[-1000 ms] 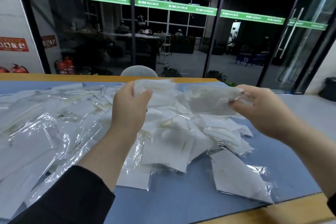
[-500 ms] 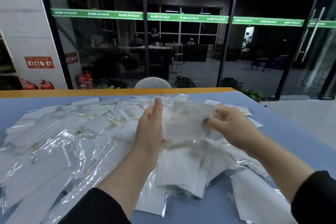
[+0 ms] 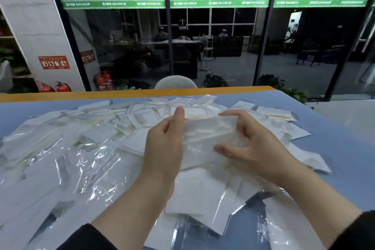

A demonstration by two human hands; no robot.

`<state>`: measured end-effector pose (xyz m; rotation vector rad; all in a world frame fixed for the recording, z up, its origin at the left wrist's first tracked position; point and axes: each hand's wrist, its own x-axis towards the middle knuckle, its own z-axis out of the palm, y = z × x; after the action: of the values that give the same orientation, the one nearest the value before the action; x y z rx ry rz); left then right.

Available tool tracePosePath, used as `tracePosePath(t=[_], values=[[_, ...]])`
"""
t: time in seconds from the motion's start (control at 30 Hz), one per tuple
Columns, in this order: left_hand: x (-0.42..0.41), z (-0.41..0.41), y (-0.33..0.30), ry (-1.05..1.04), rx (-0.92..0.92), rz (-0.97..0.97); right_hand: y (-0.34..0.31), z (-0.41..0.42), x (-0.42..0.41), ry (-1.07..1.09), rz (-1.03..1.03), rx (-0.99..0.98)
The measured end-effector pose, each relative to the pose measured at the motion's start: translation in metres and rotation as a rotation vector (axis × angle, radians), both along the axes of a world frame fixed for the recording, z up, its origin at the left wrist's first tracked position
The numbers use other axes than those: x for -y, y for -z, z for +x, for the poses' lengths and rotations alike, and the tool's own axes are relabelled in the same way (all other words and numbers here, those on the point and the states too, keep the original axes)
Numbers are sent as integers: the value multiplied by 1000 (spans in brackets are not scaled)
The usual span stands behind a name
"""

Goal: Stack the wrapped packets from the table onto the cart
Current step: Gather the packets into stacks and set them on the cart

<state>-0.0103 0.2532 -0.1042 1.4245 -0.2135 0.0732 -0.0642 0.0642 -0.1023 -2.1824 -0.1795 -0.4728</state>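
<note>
I see the left hand (image 3: 165,148) standing edge-on, its fingers (image 3: 178,115) straight and pressed together, flat against the left edge of a small bundle of packets (image 3: 205,134). The right hand (image 3: 257,146) cups the bundle's opposite edge: its fingers (image 3: 233,114) curl over the far right corner and its thumb (image 3: 227,150) lies along the near side, so the bundle sits squeezed between my two palms. The bundle is clear-wrapped and white, and it is blurred enough that I cannot count the packets in it. It sits just above the big heap of packets (image 3: 67,154); I cannot tell whether its underside touches the heap.

Outward from the bundle, the heap spreads left, near and far of it across the blue table (image 3: 341,170), crinkled clear wrappers catching the light to the left of the bundle and flat white packets fanned out below and to its right. Dark sleeves (image 3: 87,237) cover both forearms near the bottom edge. Beyond the bundle, the table's far side has an orange-wood edge (image 3: 81,94), and the rounded back of a pale chair (image 3: 175,82) rises just behind it. Farther back stands a glass wall (image 3: 213,46) with a green strip (image 3: 203,3) across it, and to the far left of the bundle red fire extinguishers (image 3: 104,81) stand on the floor.
</note>
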Motion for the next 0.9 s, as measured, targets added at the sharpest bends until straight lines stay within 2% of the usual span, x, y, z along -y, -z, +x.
tracePosePath(t=[0.1, 0.23, 0.33, 0.43, 0.57, 0.7, 0.77, 0.9], values=[[-1, -4, -5, -168, 111, 1, -3, -3, -6, -40, -27, 67], [-2, -7, -8, -171, 143, 109, 4, 0, -9, 9, -191, -14], [-1, -1, -4, -205, 107, 162, 7, -2, -4, 50, -109, -74], [3, -6, -3, -103, 94, 109, 6, -2, -10, 3, -4, -5], [8, -11, -1, -58, 206, 250, 8, 2, -20, -72, 21, 76], [2, -3, 1, -82, 166, 206, 8, 1, 0, -26, 63, 24], [3, -3, 0, -75, 143, 190, 8, -1, 0, -5, 16, -13], [8, -7, 1, -31, 178, 265, 11, 2, -12, -42, -27, -42]])
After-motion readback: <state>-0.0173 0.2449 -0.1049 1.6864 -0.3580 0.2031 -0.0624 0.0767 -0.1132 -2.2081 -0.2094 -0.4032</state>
